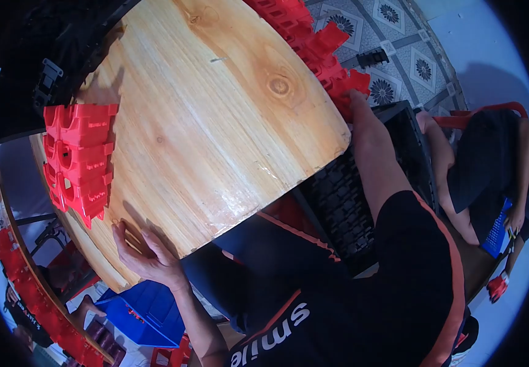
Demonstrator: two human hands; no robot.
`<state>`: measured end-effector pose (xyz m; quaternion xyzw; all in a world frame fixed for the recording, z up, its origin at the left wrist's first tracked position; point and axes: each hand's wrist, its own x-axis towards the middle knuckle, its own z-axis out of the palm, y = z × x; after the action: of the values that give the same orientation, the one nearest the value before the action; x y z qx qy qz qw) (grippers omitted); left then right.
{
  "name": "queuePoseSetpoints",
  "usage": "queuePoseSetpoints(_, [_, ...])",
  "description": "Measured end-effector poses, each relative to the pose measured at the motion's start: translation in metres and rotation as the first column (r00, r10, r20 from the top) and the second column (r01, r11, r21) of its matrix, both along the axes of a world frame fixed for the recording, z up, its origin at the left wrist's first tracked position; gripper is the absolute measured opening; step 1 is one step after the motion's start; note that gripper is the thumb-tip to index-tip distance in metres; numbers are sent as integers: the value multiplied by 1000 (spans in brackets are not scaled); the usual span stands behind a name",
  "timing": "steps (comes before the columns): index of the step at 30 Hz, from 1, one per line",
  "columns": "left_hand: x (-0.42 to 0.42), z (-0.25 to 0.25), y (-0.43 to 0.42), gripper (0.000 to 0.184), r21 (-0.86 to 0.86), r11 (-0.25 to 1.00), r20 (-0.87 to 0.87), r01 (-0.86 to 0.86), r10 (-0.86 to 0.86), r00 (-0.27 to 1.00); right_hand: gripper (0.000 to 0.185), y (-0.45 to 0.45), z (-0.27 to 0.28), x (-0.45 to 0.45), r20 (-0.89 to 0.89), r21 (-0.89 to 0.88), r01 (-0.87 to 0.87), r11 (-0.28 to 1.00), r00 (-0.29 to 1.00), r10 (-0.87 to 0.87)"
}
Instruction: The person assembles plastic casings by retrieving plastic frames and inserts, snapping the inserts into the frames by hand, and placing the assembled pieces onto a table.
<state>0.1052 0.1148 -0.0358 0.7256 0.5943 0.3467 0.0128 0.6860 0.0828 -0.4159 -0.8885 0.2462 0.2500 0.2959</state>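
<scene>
My left hand [148,257] is at the near left edge of the wooden table [215,122], fingers apart and nothing in them. Just beyond it, on the tabletop, lies a joined row of red plastic parts [84,147]. My right arm stretches past the table's right corner. My right hand [354,101] touches the red plastic parts [336,76] along the table's far right side. Its fingers are mostly hidden among them, so their grip does not show.
A black crate [408,159] of dark parts sits beside my right arm. Below the table's left end is a blue bin [145,315]. A black part [373,58] lies on the patterned floor. Another person [491,165] sits at right, holding a blue item.
</scene>
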Motion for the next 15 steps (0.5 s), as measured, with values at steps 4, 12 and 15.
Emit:
queuePoseSetpoints(4, [-1,4,0,48,32,999,-131,-17,21,991,50,-3,-17,16,-11,-93,-72,993,997,72])
queuePoseSetpoints(12, [-5,5,0,47,139,989,-301,-40,81,950,38,-28,-16,60,239,308,-87,947,971,11])
queuePoseSetpoints(15, [-7,2,-2,51,145,987,-296,-73,113,948,37,-19,112,2,145,730,138,669,926,-350])
